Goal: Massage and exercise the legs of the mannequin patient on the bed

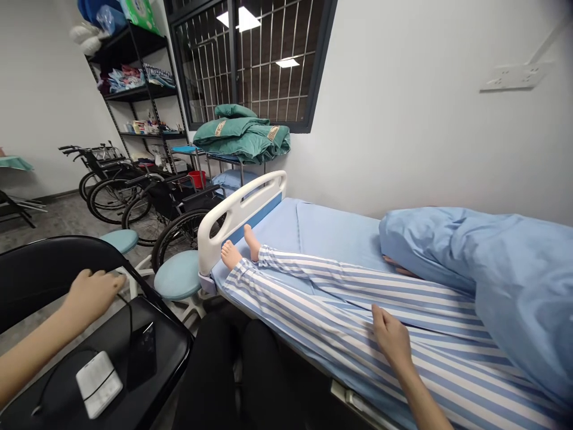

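My left hand rests on the back edge of a black chair at the lower left, fingers curled over the rim. My right hand lies flat, fingers together, on the thigh of a manikin in blue-and-white striped trousers stretched on a hospital bed. The manikin's bare feet point toward the white footboard. A light blue quilt is bunched over its upper body at the right.
A white device and a dark phone with a cable lie on the black chair seat. Two round blue stools, several wheelchairs, a black shelf rack and folded green quilts stand beyond the bed's foot.
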`<state>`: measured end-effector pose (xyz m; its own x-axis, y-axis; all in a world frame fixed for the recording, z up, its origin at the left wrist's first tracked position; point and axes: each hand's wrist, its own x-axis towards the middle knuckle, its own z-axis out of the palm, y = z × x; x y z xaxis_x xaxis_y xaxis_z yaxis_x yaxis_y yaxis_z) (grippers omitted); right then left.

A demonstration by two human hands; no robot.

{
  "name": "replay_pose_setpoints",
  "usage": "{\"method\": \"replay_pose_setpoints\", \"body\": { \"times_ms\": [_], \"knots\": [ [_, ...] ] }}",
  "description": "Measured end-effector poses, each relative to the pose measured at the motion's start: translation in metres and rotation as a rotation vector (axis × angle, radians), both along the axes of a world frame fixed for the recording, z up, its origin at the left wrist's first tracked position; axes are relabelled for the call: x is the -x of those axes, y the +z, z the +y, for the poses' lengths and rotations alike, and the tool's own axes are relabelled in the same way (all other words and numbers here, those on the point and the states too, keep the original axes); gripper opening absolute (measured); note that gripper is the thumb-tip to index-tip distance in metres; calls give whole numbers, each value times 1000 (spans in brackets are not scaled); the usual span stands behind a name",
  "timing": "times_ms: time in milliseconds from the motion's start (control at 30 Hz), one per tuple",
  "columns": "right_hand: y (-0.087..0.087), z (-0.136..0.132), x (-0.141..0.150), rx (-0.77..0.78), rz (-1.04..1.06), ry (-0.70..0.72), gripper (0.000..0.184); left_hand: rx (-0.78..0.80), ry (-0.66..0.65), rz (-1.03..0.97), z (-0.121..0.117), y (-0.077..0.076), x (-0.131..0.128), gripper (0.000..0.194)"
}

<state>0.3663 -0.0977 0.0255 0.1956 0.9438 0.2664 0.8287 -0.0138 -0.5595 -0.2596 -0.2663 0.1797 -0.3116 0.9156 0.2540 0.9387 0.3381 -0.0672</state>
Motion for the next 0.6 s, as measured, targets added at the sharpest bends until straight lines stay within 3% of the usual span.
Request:
{"method": "replay_pose_setpoints", "body": {
  "times_ms": [100,167,367,600],
  "knots": [
    [-1,1,-1,2,-1,8,45,158,-34,318,37,-12,-6,32],
    [-2,1,-1,7,6,11,45,185,14,372,57,-22,-13,34],
    [-2,1,0,31,16,-8,46,315,103,236,92,-71,-15,36],
    [-3,2,1,89,-51,-70,45,340,-11,161,100,-146,12,39]
  ]
}}
